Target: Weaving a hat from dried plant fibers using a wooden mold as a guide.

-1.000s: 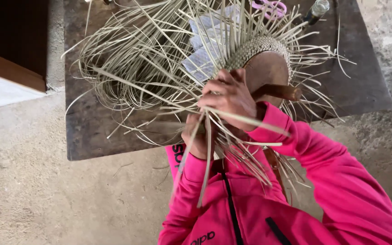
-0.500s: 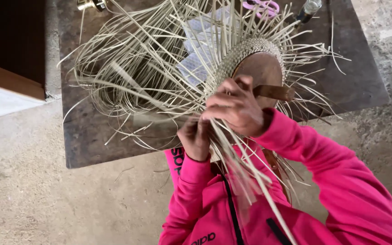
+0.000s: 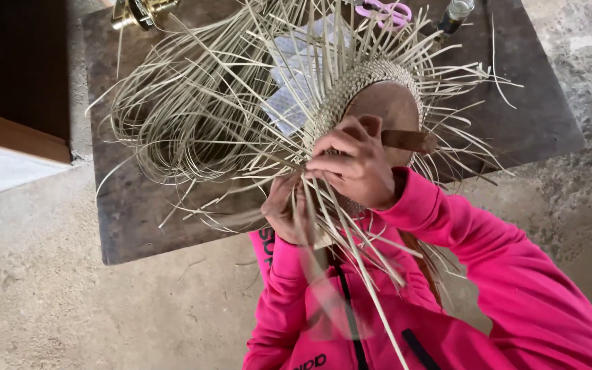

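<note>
A half-woven straw hat [image 3: 361,82] sits over a brown wooden form [image 3: 388,109] that leans against my chest, with many loose pale straw strands [image 3: 200,116] fanning out over the table. My right hand [image 3: 354,161] pinches strands at the woven rim, knuckles toward the camera. Just below and left of it, my left hand [image 3: 288,209] grips other strands, partly hidden behind them. Long strands [image 3: 371,274] hang down over my pink jacket.
A dark wooden table [image 3: 138,226] holds the straw, pink-handled scissors [image 3: 385,10] at the far edge, a small glass bottle [image 3: 455,12], a brass object [image 3: 138,10] at the far left and pale paper [image 3: 289,103] under the strands. Concrete floor surrounds it.
My right hand has moved up to the woven rim and pulled strands tight. The left hand has stayed below it. The hanging strands have swung toward my lap.
</note>
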